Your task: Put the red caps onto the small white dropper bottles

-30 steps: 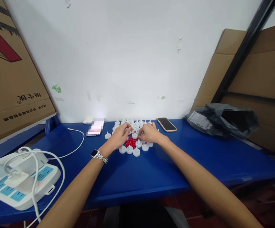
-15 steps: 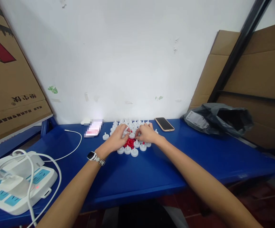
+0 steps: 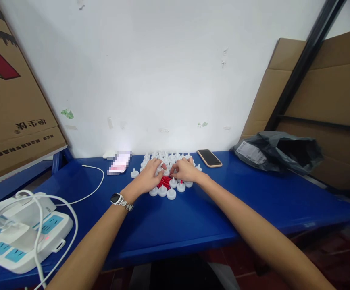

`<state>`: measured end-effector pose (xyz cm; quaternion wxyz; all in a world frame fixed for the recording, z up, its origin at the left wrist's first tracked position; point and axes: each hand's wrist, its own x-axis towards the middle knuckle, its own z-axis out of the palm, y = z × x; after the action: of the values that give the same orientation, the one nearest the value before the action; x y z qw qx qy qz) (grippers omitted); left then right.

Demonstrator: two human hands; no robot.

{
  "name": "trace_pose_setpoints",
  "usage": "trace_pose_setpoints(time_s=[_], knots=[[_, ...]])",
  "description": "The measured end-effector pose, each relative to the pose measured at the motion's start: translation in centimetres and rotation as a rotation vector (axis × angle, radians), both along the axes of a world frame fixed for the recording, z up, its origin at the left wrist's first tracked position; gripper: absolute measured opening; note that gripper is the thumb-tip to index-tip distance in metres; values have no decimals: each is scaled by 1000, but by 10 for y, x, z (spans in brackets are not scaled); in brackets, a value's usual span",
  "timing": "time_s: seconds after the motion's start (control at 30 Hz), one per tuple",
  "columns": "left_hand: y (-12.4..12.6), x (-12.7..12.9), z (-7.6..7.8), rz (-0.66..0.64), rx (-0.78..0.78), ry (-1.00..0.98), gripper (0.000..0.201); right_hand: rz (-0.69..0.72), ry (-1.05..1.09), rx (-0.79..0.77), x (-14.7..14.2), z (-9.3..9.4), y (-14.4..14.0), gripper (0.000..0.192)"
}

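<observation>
Head view, hands (image 3: 166,174) over white caps (image 3: 171,194), red pieces (image 3: 164,181)

Both arms stretch forward, left hand (image 3: 149,176) and right hand (image 3: 186,170) curled close together.

The table (image 3: 193,217) stands against the wall (image 3: 163,72). Near its back edge, in the middle, lies a cluster of small caps (image 3: 167,161), and a pile of small pieces (image 3: 164,182) lies inside this cluster. The left hand (image 3: 147,177) and the right hand (image 3: 185,170) rest on the cluster, side by side. Just right of the caps lies a phone (image 3: 209,158), and further right a plastic bag (image 3: 279,151). At the left front corner sits a power strip (image 3: 20,235), with a cable (image 3: 94,185) behind it. Cardboard boxes (image 3: 11,92) lean at the left.
</observation>
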<state>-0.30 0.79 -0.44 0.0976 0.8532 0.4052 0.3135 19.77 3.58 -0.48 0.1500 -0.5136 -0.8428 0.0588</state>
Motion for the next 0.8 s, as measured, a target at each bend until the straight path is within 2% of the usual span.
trace_pose_setpoints(time_s=[0.27,0.47,0.6,0.7,0.8], knots=[[1,-1,-1,-7,5,12,13,6,19,-13,2,2,-1,16],[-3,0,5,-5,15,4,13,42,55,48,2,3,-3,13],[-8,2,11,-5,-43,-17,20,90,328,27,8,13,-10,12],[-10,2,13,5,-83,-17,22,159,646,-107,10,17,-14,11],[-11,2,13,13,-87,9,23,211,931,-213,6,15,-14,21]])
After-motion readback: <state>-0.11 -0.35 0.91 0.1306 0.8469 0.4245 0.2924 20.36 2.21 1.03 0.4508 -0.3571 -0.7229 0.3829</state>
